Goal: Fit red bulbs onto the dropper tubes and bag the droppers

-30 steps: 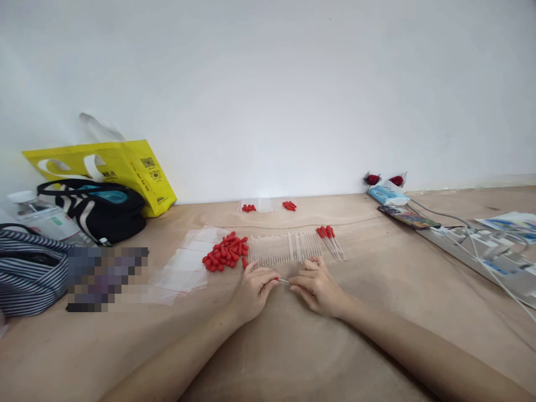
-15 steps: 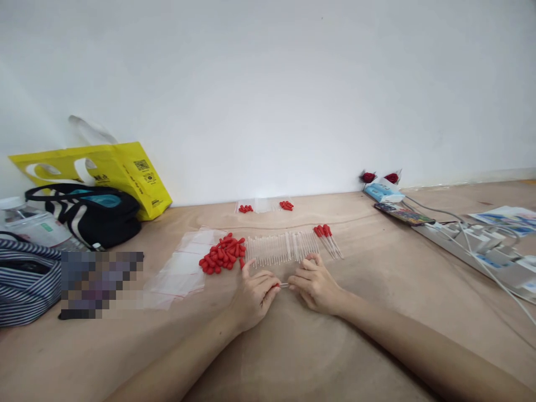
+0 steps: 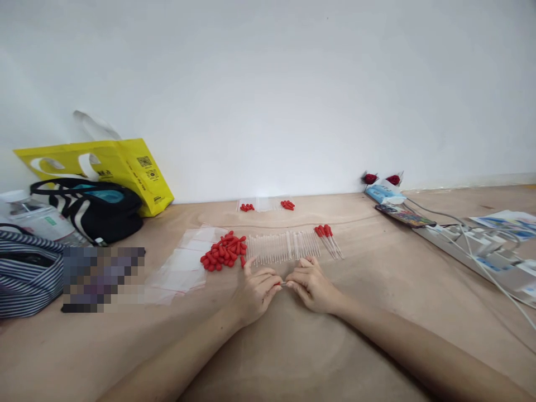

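Note:
Between my hands lies a glass dropper tube (image 3: pixel 284 284), only a short stretch of it showing. My left hand (image 3: pixel 260 290) is closed on a red rubber bulb, mostly covered by the fingers, at the tube's left end. My right hand (image 3: pixel 312 285) pinches the clear tube from the right. Beyond my fingers is a row of clear glass tubes (image 3: pixel 280 248) laid side by side. A pile of red rubber bulbs (image 3: pixel 224 252) sits left of the row. To its right lie 3 droppers with red bulbs (image 3: pixel 330 240) on their ends.
Clear plastic bags (image 3: pixel 184 265) lie left of the pile. Small groups of red bulbs (image 3: pixel 287 205) rest by the wall. A yellow bag (image 3: pixel 142 173), a black bag (image 3: pixel 109 215) and a striped bag (image 3: pixel 31 276) stand left; a power strip (image 3: pixel 473 254) with cables lies right.
My right hand has come slightly closer to my left, so less of the tube shows between them. The view has shifted a little; the objects on the table lie as before.

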Demonstrator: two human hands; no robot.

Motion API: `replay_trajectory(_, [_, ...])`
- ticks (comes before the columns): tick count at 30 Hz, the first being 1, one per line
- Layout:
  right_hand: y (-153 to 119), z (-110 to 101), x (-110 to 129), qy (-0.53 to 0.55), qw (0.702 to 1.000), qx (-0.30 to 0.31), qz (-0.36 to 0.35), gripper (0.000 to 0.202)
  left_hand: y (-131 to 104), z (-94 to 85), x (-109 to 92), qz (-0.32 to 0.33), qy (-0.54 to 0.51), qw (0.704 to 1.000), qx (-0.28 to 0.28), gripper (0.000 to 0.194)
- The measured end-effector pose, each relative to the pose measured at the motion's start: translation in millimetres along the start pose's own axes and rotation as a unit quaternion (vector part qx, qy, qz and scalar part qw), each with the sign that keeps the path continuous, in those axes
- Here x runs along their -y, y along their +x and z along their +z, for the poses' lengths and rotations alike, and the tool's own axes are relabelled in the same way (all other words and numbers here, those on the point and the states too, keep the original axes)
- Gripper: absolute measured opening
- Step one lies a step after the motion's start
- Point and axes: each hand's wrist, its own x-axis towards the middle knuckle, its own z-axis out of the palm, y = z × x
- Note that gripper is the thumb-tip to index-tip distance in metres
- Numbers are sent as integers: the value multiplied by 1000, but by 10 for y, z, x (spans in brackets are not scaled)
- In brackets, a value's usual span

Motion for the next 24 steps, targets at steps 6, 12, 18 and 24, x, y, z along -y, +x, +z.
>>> replay_trajectory(6, [-48, -106, -87, -26, 999, -24, 6, 22, -32, -79, 114, -14, 27, 1000, -4, 15])
replay_trajectory(12, [-126, -111, -129, -35, 999, -37, -9, 19, -13, -118, 74, -31, 22, 999, 6, 14])
replay_trajectory(18, [-128, -58, -65, -38, 998, -49, -28, 18, 14, -65, -17, -45, 6, 999, 14, 13])
replay_trajectory(24, [-130, -60, -48, -59, 996, -47, -49, 22, 28, -58, -83, -34, -2, 999, 33, 20])
